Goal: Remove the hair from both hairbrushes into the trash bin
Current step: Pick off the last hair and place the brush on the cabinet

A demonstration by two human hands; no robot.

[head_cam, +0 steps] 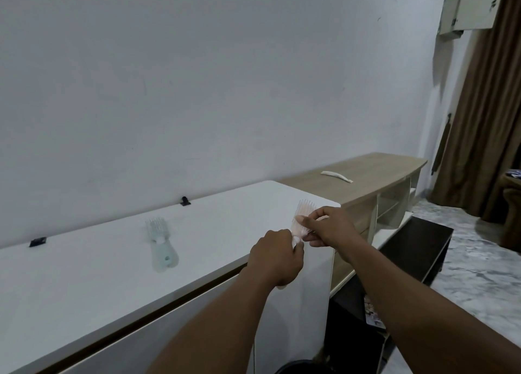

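A pale pink hairbrush (302,217) is held upright over the right end of the white cabinet top (98,275). My left hand (275,256) is wrapped around its handle. My right hand (328,225) pinches at the bristles on the brush head; any hair there is too fine to see. A light green hairbrush (162,245) lies on the cabinet top to the left, bristles up, handle toward me. The dark rim of the trash bin (303,367) shows at the bottom edge, below my arms.
A wooden shelf unit (366,173) stands further right along the wall with a small white object (337,175) on it. A dark low table (408,249) sits below on the marble floor. Brown curtain (485,97) at the right. Two black clips (37,241) sit near the wall.
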